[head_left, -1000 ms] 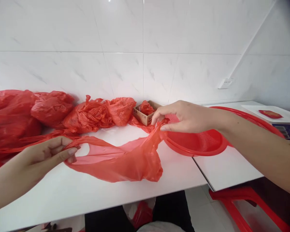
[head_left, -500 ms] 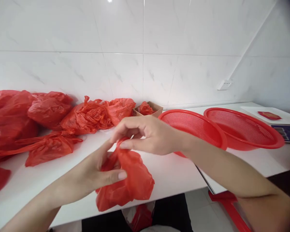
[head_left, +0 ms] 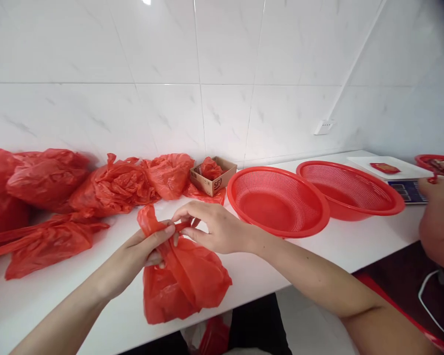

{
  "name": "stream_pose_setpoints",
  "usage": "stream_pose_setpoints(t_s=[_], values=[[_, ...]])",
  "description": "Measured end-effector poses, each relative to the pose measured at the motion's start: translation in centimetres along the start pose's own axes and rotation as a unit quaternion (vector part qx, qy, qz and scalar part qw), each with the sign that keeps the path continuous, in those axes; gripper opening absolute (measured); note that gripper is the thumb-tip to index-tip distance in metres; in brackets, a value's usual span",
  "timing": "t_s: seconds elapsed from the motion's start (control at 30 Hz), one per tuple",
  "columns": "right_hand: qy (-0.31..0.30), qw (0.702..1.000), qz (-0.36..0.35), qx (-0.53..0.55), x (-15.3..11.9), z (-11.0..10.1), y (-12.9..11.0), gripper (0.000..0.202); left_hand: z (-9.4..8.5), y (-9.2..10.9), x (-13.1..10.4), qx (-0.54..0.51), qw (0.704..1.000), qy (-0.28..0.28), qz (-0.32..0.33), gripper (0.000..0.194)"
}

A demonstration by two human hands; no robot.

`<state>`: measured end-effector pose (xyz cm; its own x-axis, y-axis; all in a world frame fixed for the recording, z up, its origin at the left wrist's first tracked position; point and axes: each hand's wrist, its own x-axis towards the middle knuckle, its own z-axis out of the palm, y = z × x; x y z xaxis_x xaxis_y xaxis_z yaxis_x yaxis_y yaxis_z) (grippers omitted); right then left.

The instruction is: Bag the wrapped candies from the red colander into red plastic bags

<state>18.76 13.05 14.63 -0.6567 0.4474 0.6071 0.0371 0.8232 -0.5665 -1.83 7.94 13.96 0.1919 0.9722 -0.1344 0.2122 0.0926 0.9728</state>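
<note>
A filled red plastic bag [head_left: 187, 283] rests at the table's front edge, its gathered top pulled up. My left hand [head_left: 148, 249] is closed round the bag's neck, thumb on top, with a loop of the plastic sticking up beside it. My right hand [head_left: 210, 227] pinches a twisted end of the same bag, just right of the left thumb. What lies inside the bag is hidden by the red plastic.
Several full red bags [head_left: 111, 185] line the wall at left. Behind my hands stands a small cardboard box [head_left: 218, 180]; to the right are two red plastic baskets [head_left: 277, 207], [head_left: 355, 192] and a scale [head_left: 407, 190] bearing a red packet. Another person's arm [head_left: 438, 222] reaches in at right.
My hands have shifted from the bag's body to its neck, which is now gathered with an end drawn out rightward. The view has turned right, bringing another person's arm into sight.
</note>
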Motion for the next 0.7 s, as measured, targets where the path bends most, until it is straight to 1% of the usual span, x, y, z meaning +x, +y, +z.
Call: stream_pose_setpoints(t_s=[0.1, 0.17, 0.2, 0.27, 0.33, 0.4, 0.43, 0.47, 0.5, 0.53, 0.6, 0.63, 0.7], values=[[0.074, 0.997, 0.006, 0.031, -0.7, 0.1, -0.9, 0.015, 0.9, 0.5, 0.4, -0.045, 0.999, -0.009, -0.004, 0.035], [0.114, 0.992, 0.006, 0.059, -1.1, 0.3, -2.3, 0.012, 1.2, 1.1, 0.6, -0.066, 0.998, -0.001, 0.02, 0.032], [0.114, 0.991, 0.001, 0.073, -1.4, 0.5, -2.9, 0.011, 1.3, 1.4, 0.5, -0.065, 0.997, -0.005, 0.034, 0.031], [0.084, 0.99, -0.02, 0.112, -1.8, 0.8, -3.7, 0.009, 1.1, 1.9, 0.4, -0.036, 0.997, -0.025, 0.06, 0.028], [0.064, 0.985, -0.026, 0.16, -2.0, 1.2, -3.5, 0.007, 0.9, 2.1, 0.1, 0.019, 0.996, -0.045, 0.078, 0.023], [0.098, 0.978, 0.006, 0.183, -1.9, 1.6, -2.4, 0.009, 0.8, 2.0, -0.2, 0.085, 0.992, -0.049, 0.084, 0.016], [0.12, 0.975, 0.034, 0.182, -1.8, 1.9, -1.6, 0.012, 0.9, 1.8, -0.3, 0.118, 0.988, -0.049, 0.09, 0.013], [0.128, 0.974, 0.068, 0.174, -1.7, 2.2, -0.8, 0.015, 1.0, 1.5, -0.3, 0.15, 0.983, -0.044, 0.097, 0.012], [0.119, 0.974, 0.102, 0.165, -1.6, 2.6, 0.1, 0.02, 1.2, 1.1, -0.3, 0.182, 0.977, -0.032, 0.107, 0.01], [0.098, 0.973, 0.132, 0.161, -1.5, 3.1, 1.0, 0.025, 1.3, 0.6, -0.2, 0.215, 0.969, -0.012, 0.12, 0.01], [0.055, 0.966, 0.185, 0.171, -1.5, 4.1, 2.5, 0.032, 1.5, -0.6, 0.2, 0.291, 0.942, 0.055, 0.156, 0.017], [0.047, 0.959, 0.202, 0.19, -1.5, 4.6, 3.1, 0.035, 1.6, -1.2, 0.4, 0.335, 0.92, 0.098, 0.177, 0.022], [0.047, 0.941, 0.216, 0.256, -1.6, 5.5, 4.0, 0.037, 1.7, -2.3, 0.9, 0.421, 0.863, 0.169, 0.221, 0.032]])
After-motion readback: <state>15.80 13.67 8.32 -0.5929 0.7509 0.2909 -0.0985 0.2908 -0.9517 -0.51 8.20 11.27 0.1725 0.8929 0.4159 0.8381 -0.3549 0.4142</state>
